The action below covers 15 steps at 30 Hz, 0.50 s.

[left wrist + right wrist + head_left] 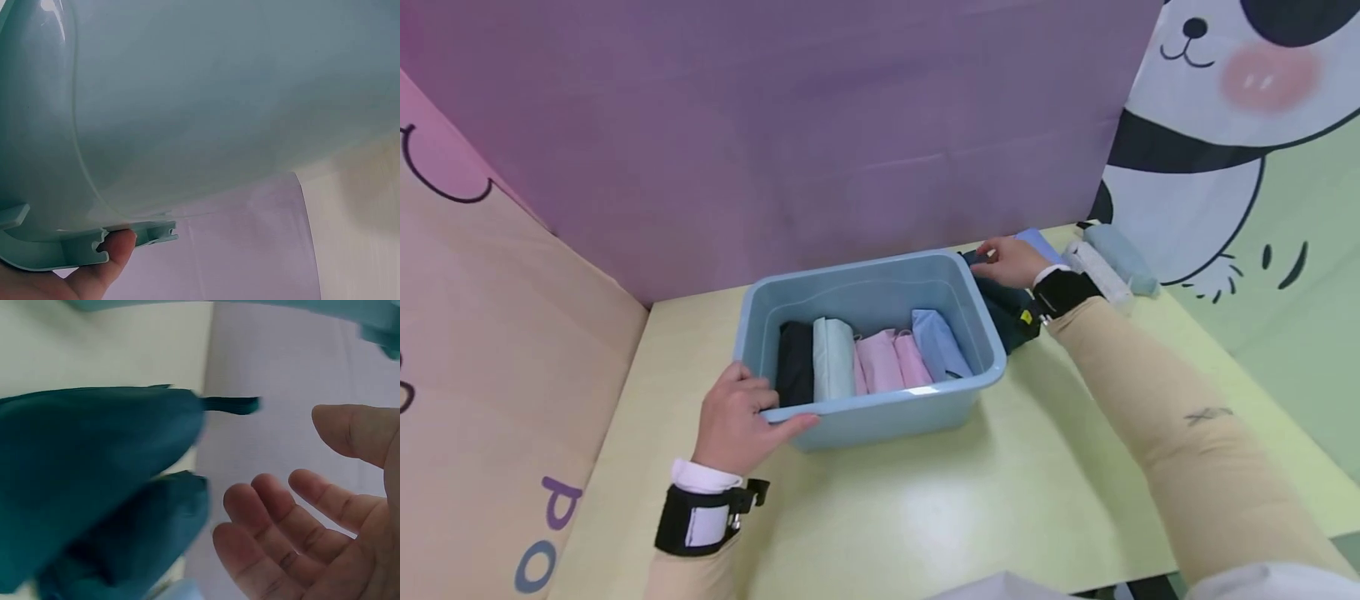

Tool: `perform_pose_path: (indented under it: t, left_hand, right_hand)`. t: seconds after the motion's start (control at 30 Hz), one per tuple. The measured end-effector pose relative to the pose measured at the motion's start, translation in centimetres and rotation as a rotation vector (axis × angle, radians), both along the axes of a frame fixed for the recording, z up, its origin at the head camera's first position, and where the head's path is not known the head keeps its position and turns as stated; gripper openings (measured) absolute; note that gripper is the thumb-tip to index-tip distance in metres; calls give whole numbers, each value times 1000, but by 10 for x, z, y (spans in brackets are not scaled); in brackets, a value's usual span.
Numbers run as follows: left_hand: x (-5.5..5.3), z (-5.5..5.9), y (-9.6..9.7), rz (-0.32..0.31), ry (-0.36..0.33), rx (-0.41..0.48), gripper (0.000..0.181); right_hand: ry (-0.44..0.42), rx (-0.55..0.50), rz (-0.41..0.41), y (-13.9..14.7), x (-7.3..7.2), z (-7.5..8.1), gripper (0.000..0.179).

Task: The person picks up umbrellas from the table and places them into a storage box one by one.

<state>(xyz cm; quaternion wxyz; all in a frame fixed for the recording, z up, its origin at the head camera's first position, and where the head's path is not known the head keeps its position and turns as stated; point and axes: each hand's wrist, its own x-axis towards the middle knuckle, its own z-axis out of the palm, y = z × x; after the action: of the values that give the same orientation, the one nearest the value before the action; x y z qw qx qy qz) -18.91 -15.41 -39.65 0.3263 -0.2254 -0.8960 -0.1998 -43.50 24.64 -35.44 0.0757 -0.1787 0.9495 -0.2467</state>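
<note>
My left hand (737, 421) grips the front left corner of a light blue plastic bin (880, 412), thumb along the front rim. In the left wrist view, a finger (119, 250) curls against the underside of the rim. Inside the bin stand folded fabric bundles in a row: black (795, 362), pale aqua (833, 358), pink (880, 360) and blue (942, 346). Beyond the bin's right side, my right hand (1013, 262) hovers by a dark green fabric bundle (94, 456) with a short strap. Its fingers are spread apart, with nothing between them in the right wrist view.
To the right of the dark green bundle lie a blue piece (1037, 244), a white roll (1097, 271) and a pale blue-green roll (1122, 257). The pale yellow table (880, 508) meets a purple wall cloth (820, 150) at the back.
</note>
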Motion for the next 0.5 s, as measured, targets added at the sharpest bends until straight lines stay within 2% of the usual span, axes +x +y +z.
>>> perform_pose_path:
  t: [0.1, 0.2, 0.33, 0.5]
  left_hand:
    - [1, -1, 1, 4, 4, -2, 61]
    - [0, 0, 2, 3, 9, 0, 63]
    - [0, 1, 4, -2, 20, 6, 64]
    - [0, 1, 6, -5, 21, 2, 64]
  right_hand:
    - [20, 59, 6, 0, -3, -17, 47]
    - [18, 96, 22, 0, -3, -27, 46]
    - [10, 115, 53, -3, 0, -35, 39]
    - [47, 163, 80, -7, 4, -39, 27]
